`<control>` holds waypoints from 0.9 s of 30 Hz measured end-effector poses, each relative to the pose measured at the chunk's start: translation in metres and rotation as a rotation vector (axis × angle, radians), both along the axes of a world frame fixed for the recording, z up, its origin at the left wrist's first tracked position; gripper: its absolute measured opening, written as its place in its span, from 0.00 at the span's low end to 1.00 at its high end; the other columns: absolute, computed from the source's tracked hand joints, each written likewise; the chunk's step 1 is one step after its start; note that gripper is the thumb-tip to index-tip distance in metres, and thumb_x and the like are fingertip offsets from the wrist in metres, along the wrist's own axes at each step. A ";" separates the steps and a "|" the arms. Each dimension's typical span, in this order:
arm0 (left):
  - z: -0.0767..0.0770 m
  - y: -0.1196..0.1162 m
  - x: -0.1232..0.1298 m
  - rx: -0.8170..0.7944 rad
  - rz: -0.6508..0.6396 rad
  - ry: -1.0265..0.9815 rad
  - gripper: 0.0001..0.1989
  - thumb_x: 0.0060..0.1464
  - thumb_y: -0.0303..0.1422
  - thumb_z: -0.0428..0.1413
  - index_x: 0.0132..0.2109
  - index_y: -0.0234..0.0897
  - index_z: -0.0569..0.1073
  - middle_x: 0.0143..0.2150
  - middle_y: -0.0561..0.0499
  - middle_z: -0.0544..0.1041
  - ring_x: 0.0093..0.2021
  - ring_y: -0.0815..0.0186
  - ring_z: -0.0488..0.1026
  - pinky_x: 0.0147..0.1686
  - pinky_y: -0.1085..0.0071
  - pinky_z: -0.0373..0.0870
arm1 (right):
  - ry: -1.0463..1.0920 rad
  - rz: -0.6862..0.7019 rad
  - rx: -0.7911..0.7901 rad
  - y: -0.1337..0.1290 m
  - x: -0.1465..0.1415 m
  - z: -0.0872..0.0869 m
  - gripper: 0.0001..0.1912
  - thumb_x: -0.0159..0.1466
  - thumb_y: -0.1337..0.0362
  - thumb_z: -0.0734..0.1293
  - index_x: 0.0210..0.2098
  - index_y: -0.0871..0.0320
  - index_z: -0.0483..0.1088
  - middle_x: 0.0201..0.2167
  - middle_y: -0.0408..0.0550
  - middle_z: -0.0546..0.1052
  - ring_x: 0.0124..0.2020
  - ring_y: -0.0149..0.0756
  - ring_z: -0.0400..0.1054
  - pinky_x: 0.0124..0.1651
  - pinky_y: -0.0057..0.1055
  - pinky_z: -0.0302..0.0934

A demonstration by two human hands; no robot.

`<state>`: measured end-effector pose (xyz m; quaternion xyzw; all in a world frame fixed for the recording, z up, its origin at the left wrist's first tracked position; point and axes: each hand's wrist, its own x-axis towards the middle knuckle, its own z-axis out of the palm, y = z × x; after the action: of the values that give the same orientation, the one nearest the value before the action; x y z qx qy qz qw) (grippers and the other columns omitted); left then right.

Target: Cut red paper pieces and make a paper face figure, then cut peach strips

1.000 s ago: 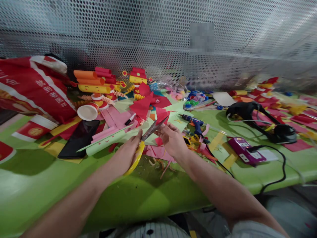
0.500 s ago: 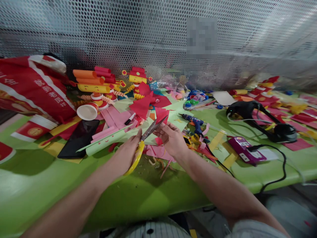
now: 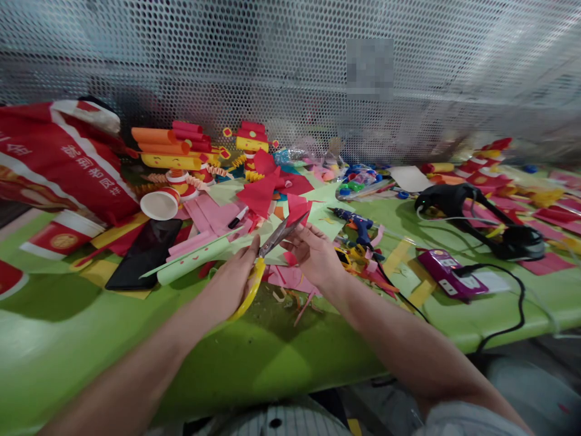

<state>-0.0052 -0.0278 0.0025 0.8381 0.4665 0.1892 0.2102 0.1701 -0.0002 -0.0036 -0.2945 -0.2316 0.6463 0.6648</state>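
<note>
My left hand is closed round the yellow handles of a pair of scissors, whose metal blades point up and to the right. Between thumb and fingertips, my right hand pinches a small piece of red paper. The blades lie against the lower edge of that paper; whether they are parted there is hard to make out. Below the hands are pink paper scraps and thin cut strips. Just behind them lies larger folded red paper. A rolled pale green sheet rests left of my left hand.
On the left are a black phone, a red paper cup and a red bag. Paper figures stand at the back. To the right lie a blue glue gun, a purple power strip with cords and a black headset.
The red paper piece has shifted slightly against the blades and shows more of its face. Both hands stay in nearly the same place.
</note>
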 end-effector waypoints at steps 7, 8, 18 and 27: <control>0.003 0.000 0.002 -0.020 0.001 0.036 0.30 0.56 0.29 0.38 0.66 0.28 0.46 0.57 0.36 0.67 0.54 0.57 0.67 0.53 0.57 0.64 | -0.016 -0.013 0.015 0.000 0.000 -0.001 0.12 0.40 0.63 0.77 0.19 0.54 0.70 0.21 0.36 0.77 0.25 0.31 0.71 0.30 0.30 0.63; 0.003 0.000 0.003 -0.014 -0.003 0.046 0.30 0.56 0.29 0.38 0.66 0.28 0.46 0.57 0.36 0.67 0.54 0.57 0.67 0.53 0.56 0.64 | -0.019 -0.013 0.019 0.000 0.000 -0.001 0.12 0.40 0.63 0.77 0.19 0.54 0.70 0.21 0.36 0.77 0.25 0.31 0.71 0.30 0.30 0.63; 0.007 -0.002 0.004 0.008 0.028 0.158 0.30 0.56 0.27 0.41 0.65 0.30 0.47 0.55 0.36 0.69 0.52 0.56 0.70 0.50 0.57 0.67 | -0.030 -0.008 0.024 -0.001 0.000 -0.001 0.12 0.39 0.63 0.77 0.18 0.55 0.70 0.21 0.36 0.78 0.25 0.29 0.72 0.30 0.27 0.63; 0.011 -0.001 0.004 0.051 0.050 0.219 0.28 0.56 0.27 0.42 0.63 0.30 0.52 0.51 0.38 0.72 0.48 0.56 0.72 0.47 0.59 0.69 | -0.109 -0.034 0.042 -0.001 0.001 0.002 0.12 0.39 0.60 0.78 0.19 0.55 0.73 0.19 0.38 0.77 0.22 0.27 0.71 0.31 0.25 0.63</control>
<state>-0.0009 -0.0290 0.0138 0.8470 0.5023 0.1136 0.1321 0.1716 -0.0012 -0.0019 -0.3192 -0.2758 0.6131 0.6680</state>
